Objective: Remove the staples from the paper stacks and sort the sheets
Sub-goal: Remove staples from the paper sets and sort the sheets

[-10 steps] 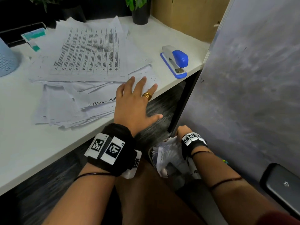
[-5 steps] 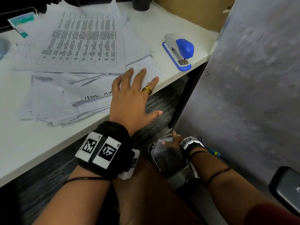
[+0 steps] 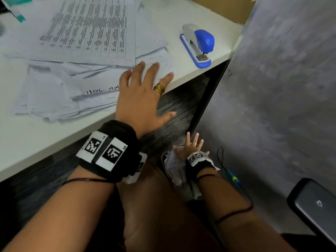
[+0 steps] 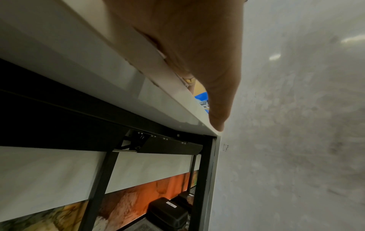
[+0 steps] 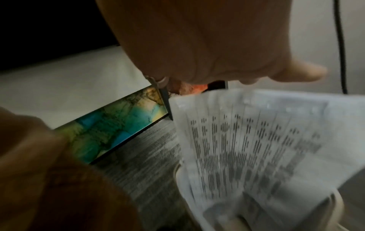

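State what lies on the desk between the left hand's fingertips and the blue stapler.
In the head view, only bare white desk separates the left hand, resting on the papers, from the stapler.

Right hand (image 3: 192, 149) fingers now spread, empty.

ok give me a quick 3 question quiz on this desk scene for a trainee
1. True or false: the left hand lies flat with its fingers spread on the paper stacks.
2. Where is the right hand?
A. gripping the stapler
B. open, low beside the desk, over a bin of crumpled paper
C. resting on the phone
3. Fill in: the stapler on the desk is grey and ____.

Key
1. True: the fingers lie on the sheets near the desk edge, the thumb out past it.
2. B: the fingers are spread above the bin, holding nothing.
3. Blue.
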Demonstrator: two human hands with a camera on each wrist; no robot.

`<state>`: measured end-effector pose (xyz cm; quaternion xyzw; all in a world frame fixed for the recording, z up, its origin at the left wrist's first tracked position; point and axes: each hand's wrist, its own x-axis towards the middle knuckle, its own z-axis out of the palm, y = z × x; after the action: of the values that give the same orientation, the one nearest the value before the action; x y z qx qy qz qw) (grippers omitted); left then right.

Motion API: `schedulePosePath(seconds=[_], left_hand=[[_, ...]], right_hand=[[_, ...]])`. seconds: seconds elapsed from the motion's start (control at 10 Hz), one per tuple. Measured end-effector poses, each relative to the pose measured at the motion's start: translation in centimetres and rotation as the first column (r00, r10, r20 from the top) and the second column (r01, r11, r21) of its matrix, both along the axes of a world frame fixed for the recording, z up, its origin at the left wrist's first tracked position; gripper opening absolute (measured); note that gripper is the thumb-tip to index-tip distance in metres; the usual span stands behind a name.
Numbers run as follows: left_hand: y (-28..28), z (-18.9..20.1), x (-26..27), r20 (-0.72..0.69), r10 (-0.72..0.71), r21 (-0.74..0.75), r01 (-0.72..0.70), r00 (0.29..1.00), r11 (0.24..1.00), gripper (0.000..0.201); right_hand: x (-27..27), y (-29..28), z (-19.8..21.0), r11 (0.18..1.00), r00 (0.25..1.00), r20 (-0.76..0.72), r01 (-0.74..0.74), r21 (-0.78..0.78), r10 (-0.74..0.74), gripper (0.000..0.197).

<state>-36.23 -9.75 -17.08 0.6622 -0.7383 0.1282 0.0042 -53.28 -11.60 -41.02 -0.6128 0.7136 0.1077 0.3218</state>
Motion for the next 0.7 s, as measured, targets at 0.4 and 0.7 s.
schedulePosePath(seconds=[0.4, 0.7], left_hand=[[-0.1, -0.4, 0.2, -0.006, -0.016, -0.061, 0.016, 1.000, 0.998, 0.092], [-0.1, -0.4, -0.1, -0.059, -0.031, -0.098, 0.025, 0.998, 0.995, 0.088]], right_hand=[[-0.4, 0.8, -4.6, 0.939, 0.911, 0.313, 0.175, 0.295, -0.268, 0.064], [-0.9, -1.4, 2.3, 0.901, 0.890, 0.455, 0.222, -0.373, -0.030, 0.039]])
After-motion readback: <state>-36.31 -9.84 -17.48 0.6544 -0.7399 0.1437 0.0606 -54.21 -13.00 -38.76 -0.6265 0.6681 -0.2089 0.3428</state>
